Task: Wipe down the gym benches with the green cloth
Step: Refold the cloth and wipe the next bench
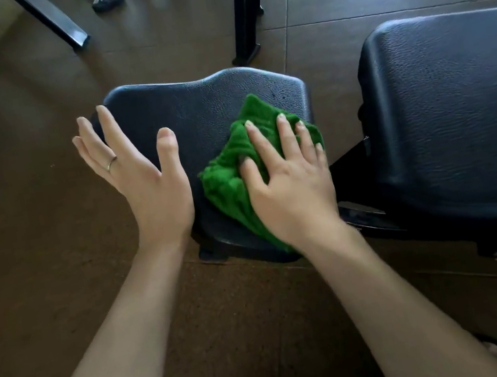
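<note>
1. Your right hand (290,187) presses the bunched green terry cloth (234,171) flat-fingered onto the small black textured vinyl seat pad (193,111); that grip is spread wide, not curled round the cloth. The cloth lies on the pad's right half, near its right edge.
2. Your left hand (142,177) hovers open over the pad's left side, fingers straight, holding nothing.
3. Risk: with only a flat press, the cloth could slide out from under your palm or roll up, leaving streaks unwiped.
4. Risk: a stroke further right may push the cloth over the edge into the gap beside the large black vinyl bench pad (458,104), where dark frame parts sit.
5. Room: the pad's left and far areas lie bare for strokes; the brown floor (37,259) surrounds it, and a black metal leg (245,9) stands beyond the far edge.
</note>
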